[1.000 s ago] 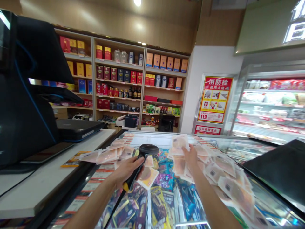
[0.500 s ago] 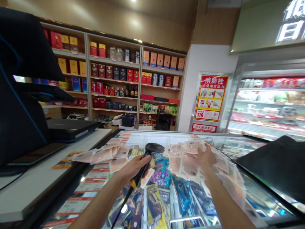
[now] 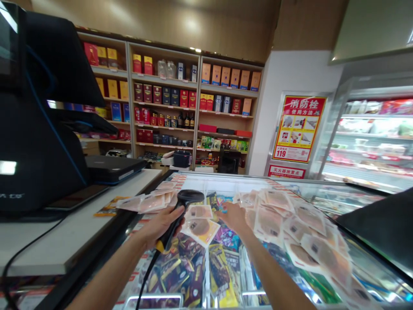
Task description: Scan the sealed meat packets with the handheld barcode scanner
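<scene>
A: Head view. What's bounding the workspace?

B: On the left, a white slab counter is ending along the long black rim of a glass-topped freezer chest. The left pile of flat clear plastic packets with pale orange discs is overlapping that rim. The right pile of the same packets is spreading wider, running down toward the far-side edge. The gap between piles is giving both hands their room; shiny multicoloured wrapped packs are showing through the glass there.

A: Counts?

B: I'm seeing one black handheld scanner with yellow trim, trailing one black cable. Two loose packets are lying just right of it on the glass: upper, lower. Piles are overlapping too much for exact numbers. One orange pouch is lying at the counter's edge. Behind, six upright orange-and-blue boxes are lining a top shelf; two red signs are hanging on the wall.

A: Hands?

B: Left hand is wrapping the scanner handle, closed firmly, forearm slanting in from lower left. Right hand is pointing leftward, palm down, fingers bent and half spread, holding nothing I'm seeing. Its fingertips are sitting just beside the upper loose packet; contact, can't tell.
</scene>
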Tool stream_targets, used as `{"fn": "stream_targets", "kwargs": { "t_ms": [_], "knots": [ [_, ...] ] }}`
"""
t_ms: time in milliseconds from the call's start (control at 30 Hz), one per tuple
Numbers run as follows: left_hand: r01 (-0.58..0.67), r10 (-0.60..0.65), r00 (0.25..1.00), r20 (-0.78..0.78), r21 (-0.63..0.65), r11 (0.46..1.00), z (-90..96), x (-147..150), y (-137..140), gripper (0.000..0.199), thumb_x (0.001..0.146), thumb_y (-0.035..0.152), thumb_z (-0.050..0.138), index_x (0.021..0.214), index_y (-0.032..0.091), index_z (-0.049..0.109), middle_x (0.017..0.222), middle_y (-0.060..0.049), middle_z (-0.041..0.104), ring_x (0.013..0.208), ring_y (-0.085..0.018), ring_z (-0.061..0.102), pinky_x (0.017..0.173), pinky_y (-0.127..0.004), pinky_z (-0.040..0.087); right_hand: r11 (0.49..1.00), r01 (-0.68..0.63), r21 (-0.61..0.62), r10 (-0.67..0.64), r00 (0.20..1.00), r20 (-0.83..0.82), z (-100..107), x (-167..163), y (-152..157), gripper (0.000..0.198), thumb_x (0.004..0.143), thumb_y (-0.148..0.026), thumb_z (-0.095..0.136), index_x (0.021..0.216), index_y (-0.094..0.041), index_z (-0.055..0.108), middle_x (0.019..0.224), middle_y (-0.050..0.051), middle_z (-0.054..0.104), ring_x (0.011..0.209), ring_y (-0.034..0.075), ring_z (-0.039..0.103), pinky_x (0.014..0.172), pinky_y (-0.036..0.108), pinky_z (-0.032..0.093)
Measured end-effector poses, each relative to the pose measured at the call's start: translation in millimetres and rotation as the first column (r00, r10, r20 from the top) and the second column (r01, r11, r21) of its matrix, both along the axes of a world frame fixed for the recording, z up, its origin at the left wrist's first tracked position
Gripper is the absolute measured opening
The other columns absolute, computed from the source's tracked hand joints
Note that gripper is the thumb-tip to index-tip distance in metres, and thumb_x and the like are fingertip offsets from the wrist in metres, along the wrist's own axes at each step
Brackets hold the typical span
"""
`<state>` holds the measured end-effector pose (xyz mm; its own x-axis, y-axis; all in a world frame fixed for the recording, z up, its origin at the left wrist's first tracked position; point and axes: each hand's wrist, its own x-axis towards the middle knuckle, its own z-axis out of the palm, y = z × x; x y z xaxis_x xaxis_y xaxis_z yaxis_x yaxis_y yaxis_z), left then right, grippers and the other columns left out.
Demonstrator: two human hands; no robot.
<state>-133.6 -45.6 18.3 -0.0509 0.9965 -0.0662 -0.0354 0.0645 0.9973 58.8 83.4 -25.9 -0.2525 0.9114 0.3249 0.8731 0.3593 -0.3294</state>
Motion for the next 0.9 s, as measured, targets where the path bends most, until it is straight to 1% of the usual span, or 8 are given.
{"fn": "stream_targets", "kwargs": {
  "t_ms": [233,333,433,567,633,767,833,900],
  "knots": [
    [-0.021,0.022,0.999,-0.029,0.011,1.0,-3.7,-18,-15,0.031,0.067,0.046,0.047,0.071,0.016,0.046,0.055,0.004,0.051,0.04,-0.004,0.042,0.039,-0.017,0.032,0.983,-0.179,-0.029,0.181,0.98,0.079,-18,-49,13,0.048,0.065,-0.043,0.045,0.109,-0.023,0.044,0.114,0.006,0.046,0.103,0.025,0.04,0.082,0.041,0.028],
    [-0.048,0.048,0.999,-0.005,-0.012,0.999,-6.0,-24,-19,0.031,0.066,0.046,0.048,0.072,0.016,0.047,0.056,0.003,0.052,0.041,-0.005,0.043,0.039,-0.017,0.033,0.952,-0.278,-0.132,0.292,0.951,0.105,-20,-57,29,0.058,0.063,-0.044,0.048,0.116,-0.025,0.036,0.122,0.005,0.039,0.108,0.025,0.035,0.085,0.04,0.028],
    [-0.086,0.086,0.996,-0.005,-0.033,0.996,-8.4,-29,-21,0.033,0.065,0.048,0.048,0.071,0.015,0.049,0.057,0.002,0.052,0.042,-0.005,0.044,0.039,-0.017,0.034,0.92,-0.296,-0.257,0.335,0.933,0.127,-19,-58,40,0.07,0.057,-0.054,0.048,0.119,-0.025,0.032,0.118,0.008,0.042,0.106,0.026,0.038,0.083,0.039,0.031],
    [-0.096,0.097,0.995,0.0,-0.05,0.994,-11.2,-32,-20,0.035,0.064,0.049,0.048,0.072,0.014,0.05,0.057,0.002,0.053,0.042,-0.006,0.044,0.04,-0.018,0.034,0.933,-0.26,-0.25,0.304,0.939,0.159,-17,-54,47,0.076,0.048,-0.059,0.053,0.113,-0.021,0.041,0.114,0.011,0.046,0.103,0.029,0.04,0.079,0.039,0.035],
    [-0.089,0.089,0.996,0.006,-0.038,0.995,-12.2,-31,-19,0.035,0.065,0.048,0.048,0.071,0.014,0.049,0.057,0.002,0.052,0.042,-0.006,0.044,0.039,-0.018,0.033,0.922,-0.266,-0.28,0.312,0.94,0.134,-17,-52,49,0.068,0.044,-0.055,0.058,0.101,-0.019,0.052,0.105,0.01,0.053,0.096,0.028,0.047,0.074,0.035,0.038],
    [-0.067,0.067,0.997,0.024,0.01,0.998,-12.2,-27,-18,0.032,0.067,0.047,0.047,0.067,0.015,0.046,0.056,0.003,0.05,0.042,-0.005,0.042,0.039,-0.017,0.032,0.866,-0.326,-0.379,0.312,0.945,-0.099,-22,-43,51,0.034,0.047,-0.04,0.061,0.071,-0.016,0.06,0.072,0.005,0.062,0.068,0.02,0.056,0.056,0.026,0.041],
    [-0.056,0.056,0.998,0.027,0.01,0.998,-10.9,-27,-19,0.031,0.067,0.046,0.046,0.068,0.015,0.046,0.055,0.004,0.049,0.041,-0.004,0.041,0.039,-0.017,0.031,0.895,-0.307,-0.325,0.203,0.927,-0.315,-24,-36,50,0.027,0.053,-0.034,0.057,0.071,-0.015,0.057,0.067,0.003,0.061,0.062,0.017,0.055,0.051,0.023,0.04],
    [-0.038,0.038,0.999,0.03,0.007,0.999,-8.6,-26,-21,0.03,0.068,0.046,0.046,0.07,0.016,0.045,0.055,0.004,0.049,0.04,-0.004,0.041,0.039,-0.017,0.03,0.938,-0.257,-0.234,0.091,0.832,-0.548,-24,-27,49,0.025,0.058,-0.033,0.051,0.075,-0.014,0.055,0.069,0.004,0.06,0.062,0.015,0.055,0.049,0.022,0.04]
  ]
}}
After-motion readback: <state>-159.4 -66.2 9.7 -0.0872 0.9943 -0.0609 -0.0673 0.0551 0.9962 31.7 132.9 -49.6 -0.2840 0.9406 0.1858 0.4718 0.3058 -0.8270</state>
